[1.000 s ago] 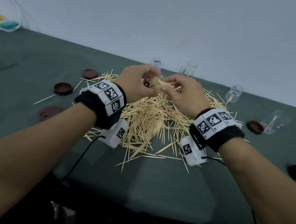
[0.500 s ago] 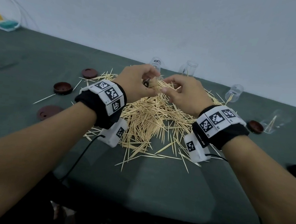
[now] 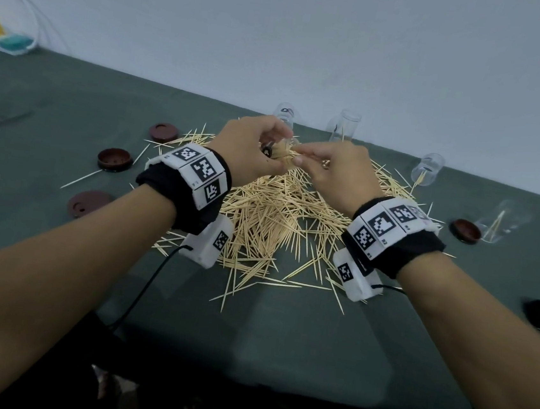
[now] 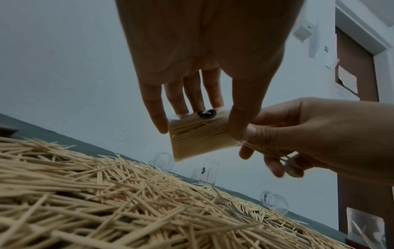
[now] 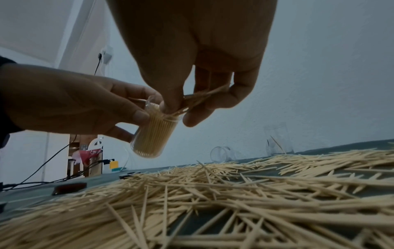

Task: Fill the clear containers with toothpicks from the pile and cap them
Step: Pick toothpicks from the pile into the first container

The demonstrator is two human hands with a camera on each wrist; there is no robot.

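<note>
Bare green tablecloth lies open in front of the toothpick pile. Left of the pile three brown caps sit apart with gaps between. Behind it, clear containers line the wall; another cap and a tipped container crowd the right.

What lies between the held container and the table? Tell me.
The toothpick pile, with open air above it; the container in the left hand hangs clear, per the right wrist view.

text: none legible | wristband markers (coded squares only)
</note>
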